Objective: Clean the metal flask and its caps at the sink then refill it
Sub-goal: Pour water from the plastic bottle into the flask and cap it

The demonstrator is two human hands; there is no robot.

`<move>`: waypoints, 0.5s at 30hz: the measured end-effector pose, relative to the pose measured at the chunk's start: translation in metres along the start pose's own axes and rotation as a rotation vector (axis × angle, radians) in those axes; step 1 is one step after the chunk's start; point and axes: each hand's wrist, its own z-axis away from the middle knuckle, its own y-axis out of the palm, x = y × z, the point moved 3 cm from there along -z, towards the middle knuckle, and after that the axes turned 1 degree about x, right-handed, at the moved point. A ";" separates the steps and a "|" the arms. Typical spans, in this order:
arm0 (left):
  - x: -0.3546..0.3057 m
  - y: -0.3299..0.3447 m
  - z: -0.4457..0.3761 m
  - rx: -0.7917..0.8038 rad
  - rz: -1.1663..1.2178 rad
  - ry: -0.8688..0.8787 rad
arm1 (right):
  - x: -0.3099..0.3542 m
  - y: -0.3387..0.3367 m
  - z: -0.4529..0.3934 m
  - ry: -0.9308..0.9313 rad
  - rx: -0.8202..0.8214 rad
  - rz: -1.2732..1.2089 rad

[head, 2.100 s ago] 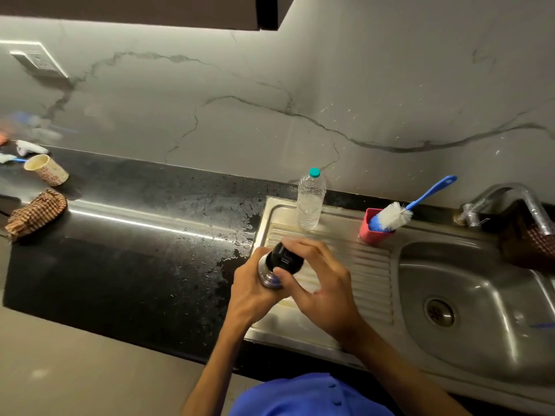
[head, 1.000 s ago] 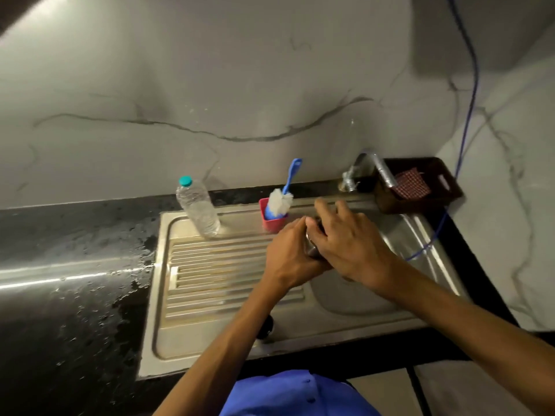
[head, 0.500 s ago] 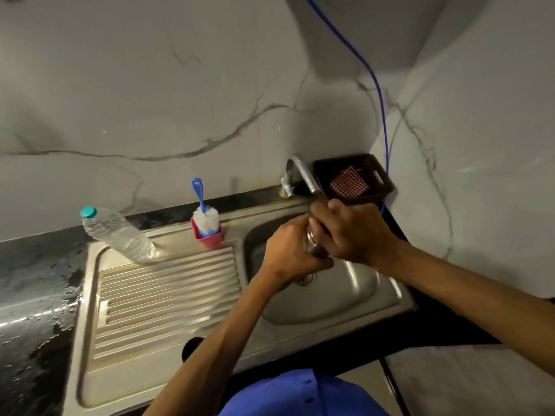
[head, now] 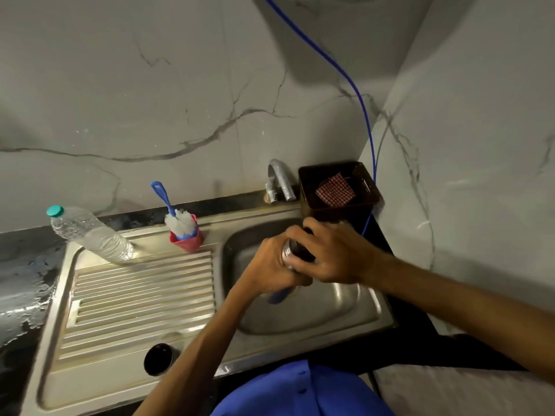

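Over the steel sink basin (head: 345, 307) my left hand (head: 267, 265) grips the metal flask (head: 287, 254), of which only the threaded neck shows. My right hand (head: 333, 253) is wrapped round the dark inner cap (head: 301, 250) on the flask's mouth. A black outer cap (head: 158, 359) sits upside down on the drainboard's front edge. The tap (head: 280, 181) stands behind the basin; no water is visible running.
A clear plastic water bottle (head: 90, 232) with a teal lid stands on the ribbed drainboard (head: 141, 295). A blue-handled bottle brush (head: 177, 216) sits in a red cup (head: 187, 240). A dark basket (head: 339, 187) with a checked cloth is beside the tap. The black counter (head: 21, 283) at left is wet.
Both hands carried the flask from above the drainboard rightward to over the basin. The outer black cap now lies on the drainboard, and my right hand grips the inner cap.
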 end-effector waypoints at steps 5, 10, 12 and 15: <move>-0.018 0.002 -0.004 0.048 0.006 0.053 | -0.021 -0.003 0.007 -0.293 -0.142 0.002; -0.005 0.016 -0.010 -0.309 -0.342 -0.251 | -0.015 0.041 -0.019 0.809 -0.080 -0.049; 0.006 0.024 -0.003 -0.311 -0.372 -0.340 | -0.013 0.062 -0.026 0.944 0.114 -0.083; 0.019 0.024 0.010 -0.295 -0.281 -0.429 | -0.008 0.062 -0.037 0.702 0.280 -0.060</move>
